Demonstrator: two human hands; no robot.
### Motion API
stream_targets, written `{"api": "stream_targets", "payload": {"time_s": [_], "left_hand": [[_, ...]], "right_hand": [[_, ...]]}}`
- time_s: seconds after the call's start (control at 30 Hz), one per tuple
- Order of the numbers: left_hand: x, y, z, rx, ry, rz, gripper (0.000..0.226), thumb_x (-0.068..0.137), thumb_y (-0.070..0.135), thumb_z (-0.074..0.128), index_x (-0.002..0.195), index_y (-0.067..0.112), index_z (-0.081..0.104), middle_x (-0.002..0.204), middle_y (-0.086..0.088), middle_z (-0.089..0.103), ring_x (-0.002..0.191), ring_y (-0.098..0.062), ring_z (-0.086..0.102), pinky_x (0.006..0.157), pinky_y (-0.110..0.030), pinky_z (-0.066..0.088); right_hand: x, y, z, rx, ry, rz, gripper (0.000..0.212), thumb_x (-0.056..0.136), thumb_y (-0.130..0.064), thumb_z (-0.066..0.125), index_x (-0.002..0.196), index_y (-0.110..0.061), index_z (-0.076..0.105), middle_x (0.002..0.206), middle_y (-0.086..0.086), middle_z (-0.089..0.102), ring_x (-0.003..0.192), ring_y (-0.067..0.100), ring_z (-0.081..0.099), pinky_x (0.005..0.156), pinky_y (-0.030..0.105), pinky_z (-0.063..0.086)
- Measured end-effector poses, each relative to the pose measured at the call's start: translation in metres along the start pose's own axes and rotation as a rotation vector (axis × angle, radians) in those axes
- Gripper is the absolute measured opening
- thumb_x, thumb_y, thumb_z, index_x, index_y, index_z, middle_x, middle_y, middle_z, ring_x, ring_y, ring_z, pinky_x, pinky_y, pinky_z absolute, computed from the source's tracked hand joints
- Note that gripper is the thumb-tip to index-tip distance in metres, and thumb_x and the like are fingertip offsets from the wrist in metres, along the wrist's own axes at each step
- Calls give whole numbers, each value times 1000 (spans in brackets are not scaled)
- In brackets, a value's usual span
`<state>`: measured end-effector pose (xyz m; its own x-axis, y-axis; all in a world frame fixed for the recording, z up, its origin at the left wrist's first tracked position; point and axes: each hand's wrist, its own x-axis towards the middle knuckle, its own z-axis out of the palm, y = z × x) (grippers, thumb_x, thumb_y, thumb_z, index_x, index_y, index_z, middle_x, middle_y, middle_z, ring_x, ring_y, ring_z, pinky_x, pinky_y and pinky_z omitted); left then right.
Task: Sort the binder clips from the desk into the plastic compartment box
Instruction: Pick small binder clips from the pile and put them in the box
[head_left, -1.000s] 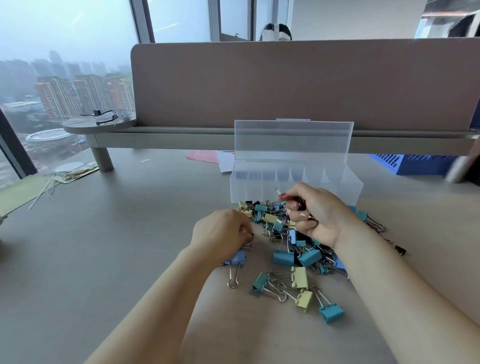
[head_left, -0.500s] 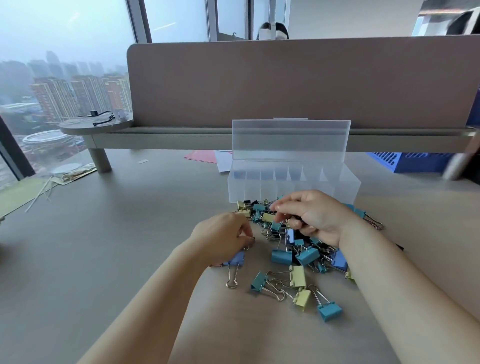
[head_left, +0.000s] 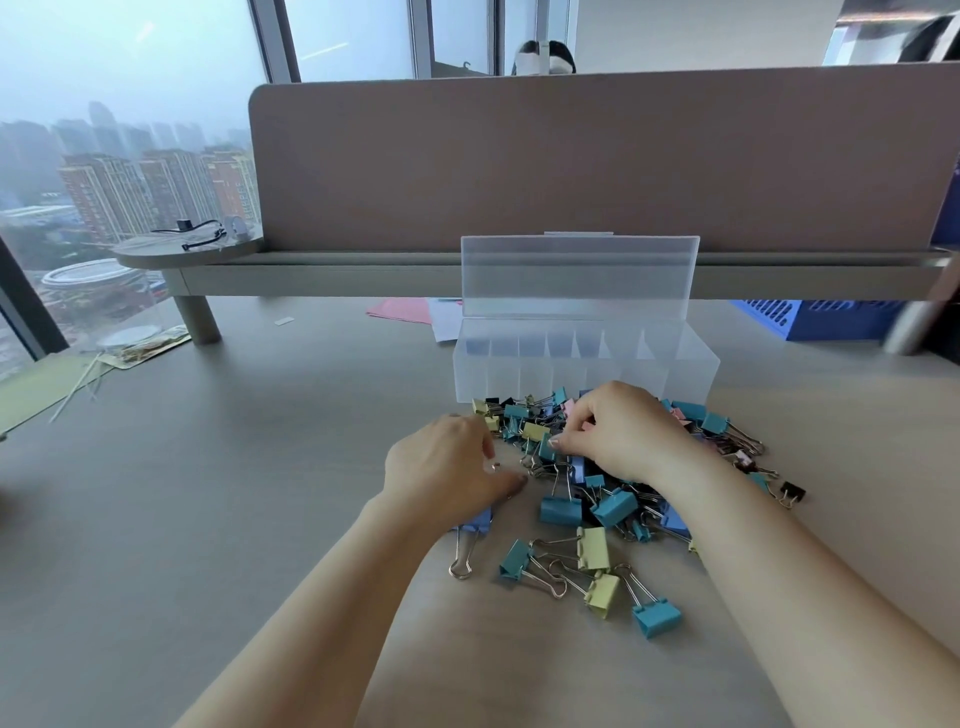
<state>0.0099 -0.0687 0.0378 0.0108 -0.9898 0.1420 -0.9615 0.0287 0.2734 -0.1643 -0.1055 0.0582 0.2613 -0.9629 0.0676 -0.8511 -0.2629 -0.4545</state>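
— where are the binder clips?

— in a loose heap on the counter, right in front of me. teal, yellow, lilac, pink and black ones, wire handles tangled. the far edge of the heap lies up against the front wall of the plastic compartment box. the box stands behind the heap with its lid upright.

— and your left grip?

— palm down at the left edge of the heap, fingers curled under, thumb stretched out toward the clips. a lilac clip pokes out from under my wrist, its handle pointing back at me. a bit of metal glints by my thumb, but i cannot tell whether that grip holds anything.

— the right grip?

— on top of the heap, near the box. fingers bent down into the clips, thumb tip beside a teal one. whether it is closed on a clip i cannot tell; my own knuckles hide it.

— any strays?

— a teal clip nearest me, and a black clip alone off to the right.

— what's behind the box?

— pink paper to its left, a blue basket to its right, and a partition panel.
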Motion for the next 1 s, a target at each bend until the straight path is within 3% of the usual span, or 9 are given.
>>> {"api": "stream_targets", "payload": {"time_s": [0.1, 0.17, 0.23, 0.3, 0.37, 0.5, 0.63, 0.83, 1.0], "left_hand": [[0, 2, -1, 58, 10, -42, 38, 80, 57, 59, 95, 22, 59, 101, 6, 60, 95, -20, 58, 68, -26, 43], [-1, 3, 0, 68, -6, -59, 38, 81, 57, 58, 95, 22, 60, 97, 5, 62, 93, -20, 60, 69, -27, 46], [0, 2, 2, 69, 3, -67, 32, 82, 52, 57, 94, 22, 61, 96, 5, 63, 91, -20, 60, 68, -27, 47], [1, 2, 3, 58, 17, -70, 26, 82, 45, 57, 92, 22, 62, 96, 4, 63, 91, -21, 60, 65, -26, 45], [1, 2, 3, 26, 13, -76, 23, 82, 42, 59, 91, 22, 63, 95, 4, 63, 90, -21, 59, 64, -26, 43], [2, 1, -2, -90, 20, -105, 17, 81, 38, 61, 86, 22, 63, 85, 5, 61, 82, -19, 58, 58, -25, 40], [7, 1, -8, -499, 5, -146, 26, 84, 33, 63, 73, 11, 57, 61, -4, 44, 52, -18, 36, 50, -23, 29], [9, 1, -21, -1599, -336, -366, 27, 90, 27, 61, 71, 15, 45, 58, 5, 35, 44, -7, 26, 35, -13, 18], [12, -2, -21, -1947, -483, -490, 21, 89, 28, 56, 75, 13, 49, 57, 5, 40, 41, -5, 34, 32, -12, 30]], "right_hand": [[0, 0, -1, -20, -35, -7, 24, 82, -38, 72, 74, -15, 73, 96, 4, 72, 79, 20, 64, 62, 24, 43], [0, 0, -1, -20, -72, -9, 27, 81, -41, 72, 74, -15, 72, 111, 9, 70, 86, 20, 66, 62, 24, 42], [0, 0, 0, -19, -105, -15, 25, 81, -40, 72, 75, -16, 72, 120, 11, 66, 103, 21, 65, 73, 29, 49], [-1, -2, -1, -16, -117, -32, 17, 82, -34, 73, 78, -18, 73, 118, 5, 68, 111, 20, 62, 85, 33, 50], [-2, -5, -2, 2, -113, -71, 5, 83, -27, 72, 84, -22, 74, 105, -9, 67, 102, 12, 60, 83, 27, 46], [-5, -9, -1, 21, -149, -137, 18, 89, -19, 64, 99, -29, 74, 103, -17, 63, 97, 6, 58, 81, 21, 44], [-6, -8, 1, -57, -43, -111, 21, 93, -20, 58, 106, -29, 72, 118, -13, 65, 103, 10, 59, 83, 23, 43], [-5, -10, 3, -78, -59, -123, 13, 87, -21, 64, 89, -30, 73, 61, -20, 46, 54, -1, 43, 49, 20, 30], [-3, -10, 9, -91, -98, -141, 14, 86, -28, 67, 99, -30, 73, 73, -18, 49, 61, 0, 42, 51, 21, 29]]}}
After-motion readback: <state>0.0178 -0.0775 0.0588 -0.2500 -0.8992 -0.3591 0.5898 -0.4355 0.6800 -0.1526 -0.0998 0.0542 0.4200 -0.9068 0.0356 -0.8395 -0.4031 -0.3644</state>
